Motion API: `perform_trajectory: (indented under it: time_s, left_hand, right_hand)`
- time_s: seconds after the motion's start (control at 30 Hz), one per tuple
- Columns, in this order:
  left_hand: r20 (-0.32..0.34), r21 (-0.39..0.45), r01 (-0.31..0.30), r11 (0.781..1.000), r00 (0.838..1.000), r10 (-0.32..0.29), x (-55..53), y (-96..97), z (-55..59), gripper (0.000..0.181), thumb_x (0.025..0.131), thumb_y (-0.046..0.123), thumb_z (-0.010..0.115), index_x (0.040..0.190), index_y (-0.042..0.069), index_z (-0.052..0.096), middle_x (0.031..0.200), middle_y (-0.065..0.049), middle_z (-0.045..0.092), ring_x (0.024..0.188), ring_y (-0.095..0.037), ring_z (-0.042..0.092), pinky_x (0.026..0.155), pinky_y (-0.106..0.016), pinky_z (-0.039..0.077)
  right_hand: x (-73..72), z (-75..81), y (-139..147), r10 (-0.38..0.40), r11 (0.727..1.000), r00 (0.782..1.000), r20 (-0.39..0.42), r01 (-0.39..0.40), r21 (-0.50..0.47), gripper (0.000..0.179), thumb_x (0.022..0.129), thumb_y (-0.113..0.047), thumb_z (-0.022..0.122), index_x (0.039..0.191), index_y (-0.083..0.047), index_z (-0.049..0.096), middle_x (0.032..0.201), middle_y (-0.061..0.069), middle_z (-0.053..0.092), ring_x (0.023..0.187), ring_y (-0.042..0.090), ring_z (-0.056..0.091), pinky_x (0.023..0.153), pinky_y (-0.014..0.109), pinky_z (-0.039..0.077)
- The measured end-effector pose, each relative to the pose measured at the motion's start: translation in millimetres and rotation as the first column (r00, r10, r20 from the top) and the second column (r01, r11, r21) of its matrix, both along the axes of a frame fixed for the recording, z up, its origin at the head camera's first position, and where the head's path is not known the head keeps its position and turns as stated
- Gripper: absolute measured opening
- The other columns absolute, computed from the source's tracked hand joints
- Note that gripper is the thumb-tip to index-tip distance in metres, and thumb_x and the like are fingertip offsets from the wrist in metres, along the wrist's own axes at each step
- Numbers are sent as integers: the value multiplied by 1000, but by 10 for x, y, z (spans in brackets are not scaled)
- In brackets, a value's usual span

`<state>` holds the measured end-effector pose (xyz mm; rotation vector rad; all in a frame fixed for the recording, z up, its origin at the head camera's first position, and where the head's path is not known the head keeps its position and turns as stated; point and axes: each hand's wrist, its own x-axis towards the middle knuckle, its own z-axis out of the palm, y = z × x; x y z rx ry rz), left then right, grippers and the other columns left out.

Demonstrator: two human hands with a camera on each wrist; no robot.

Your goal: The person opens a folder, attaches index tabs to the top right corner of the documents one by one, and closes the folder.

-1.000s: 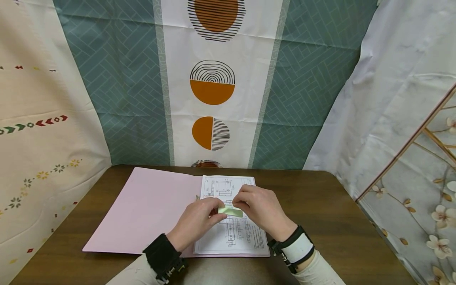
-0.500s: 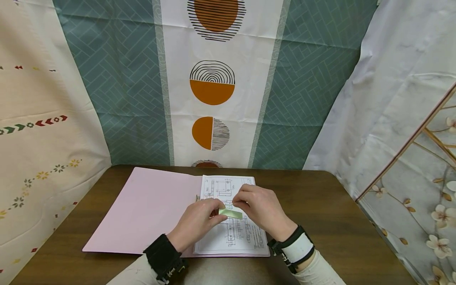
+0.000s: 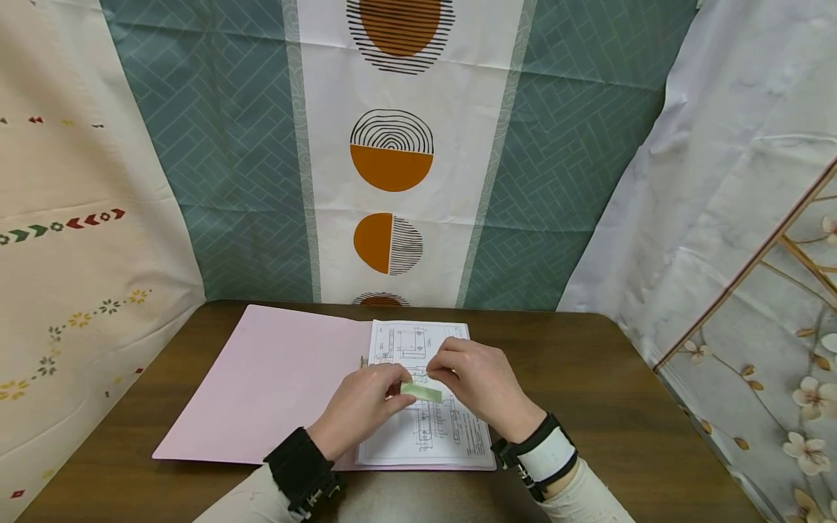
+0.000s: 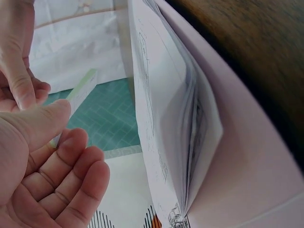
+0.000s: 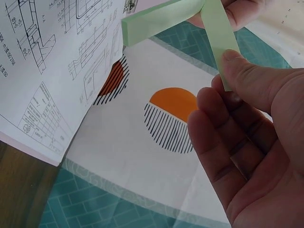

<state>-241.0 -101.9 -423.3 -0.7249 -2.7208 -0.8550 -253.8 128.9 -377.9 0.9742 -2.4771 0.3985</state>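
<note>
My left hand (image 3: 366,398) pinches a small pad of pale green sticky notes (image 3: 421,393) between thumb and fingers, over the printed sheets. In the right wrist view the pad (image 5: 156,23) shows a thick edge, and a single green strip (image 5: 219,45) angles away from it. My right hand (image 3: 480,381) pinches the far end of that strip between thumb and index finger. Beneath both hands lies a stack of white sheets with technical drawings (image 3: 425,450), inside an open pink folder (image 3: 275,385). In the left wrist view the left thumb (image 4: 47,118) presses on the pad.
The folder lies on a dark brown wooden table (image 3: 621,414), its cover spread to the left. A metal clip (image 3: 363,361) sits at the fold beside the sheets. Patterned cloths (image 3: 261,145) hang behind the table and along both sides.
The pad's free right end has tipped slightly downward in the left hand, showing more of its green face. Both hands stay almost in place; the head view has shifted a little.
</note>
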Motion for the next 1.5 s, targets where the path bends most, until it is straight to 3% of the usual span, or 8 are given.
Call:
perform_trajectory:
  time_s: [0.27, 0.43, 0.67, 0.87, 1.1, 1.3, 1.43, 1.5]
  left_hand:
    - [48, -12, -3, 1000, 999, 3, 68, -39, -38, 18, 94, 23, 91, 104, 19, 77, 91, 12, 68, 84, -10, 63, 75, -33, 51]
    - [117, -5, 63, 998, 991, -62, 178, -52, -94, 17, 96, 25, 89, 108, 20, 77, 108, 10, 76, 91, -13, 66, 80, -36, 52]
    - [210, 31, 145, 989, 966, -148, 234, -42, -142, 17, 97, 26, 88, 109, 20, 77, 108, 12, 77, 88, -10, 63, 79, -31, 49]
    - [206, 29, 166, 986, 964, -169, 208, -44, -163, 17, 96, 23, 89, 107, 19, 76, 104, 12, 75, 86, -10, 61, 80, -31, 49]
    - [177, 30, 184, 982, 966, -186, 94, -93, -203, 15, 96, 21, 89, 101, 21, 74, 95, 15, 68, 83, -12, 59, 77, -31, 47]
    - [202, 33, 186, 982, 961, -189, -21, -107, -205, 15, 97, 22, 88, 99, 21, 73, 94, 14, 66, 86, -13, 58, 79, -33, 46]
    - [219, 49, 179, 983, 958, -185, -25, -87, -198, 13, 99, 23, 86, 100, 22, 74, 96, 15, 68, 87, -11, 59, 81, -34, 48]
    - [208, 59, 178, 982, 960, -187, 16, -67, -186, 12, 99, 23, 86, 101, 21, 74, 99, 14, 71, 90, -12, 63, 94, -40, 53]
  right_hand:
    - [-20, 39, 54, -39, 998, 998, -53, 37, -52, 19, 85, -11, 98, 95, -22, 86, 92, -11, 72, 79, 6, 65, 72, 27, 58]
    - [-30, 48, 95, -73, 995, 995, -73, 68, -68, 19, 85, -11, 98, 95, -22, 86, 93, -11, 72, 79, 6, 65, 70, 27, 57]
    - [-30, 38, 115, -93, 994, 994, -50, 90, -68, 17, 87, -14, 97, 96, -23, 86, 93, -12, 71, 77, 5, 63, 70, 26, 57]
    - [-24, 51, 113, -95, 994, 994, -47, 91, -66, 17, 88, -13, 96, 98, -22, 86, 94, -11, 72, 78, 5, 62, 71, 26, 57]
    - [-23, 62, 99, -91, 994, 995, -49, 88, -71, 17, 87, -13, 97, 96, -22, 86, 92, -12, 70, 77, 5, 61, 69, 26, 56]
    - [-26, 61, 101, -90, 994, 995, -50, 87, -72, 17, 87, -12, 97, 95, -22, 86, 90, -11, 70, 78, 6, 63, 70, 27, 57]
    - [-28, 58, 109, -81, 994, 994, -69, 76, -76, 18, 86, -11, 97, 94, -21, 85, 90, -10, 69, 78, 6, 65, 69, 28, 57]
    - [-33, 53, 113, -77, 994, 994, -73, 72, -77, 18, 85, -11, 98, 94, -21, 85, 90, -10, 70, 78, 7, 65, 69, 29, 57]
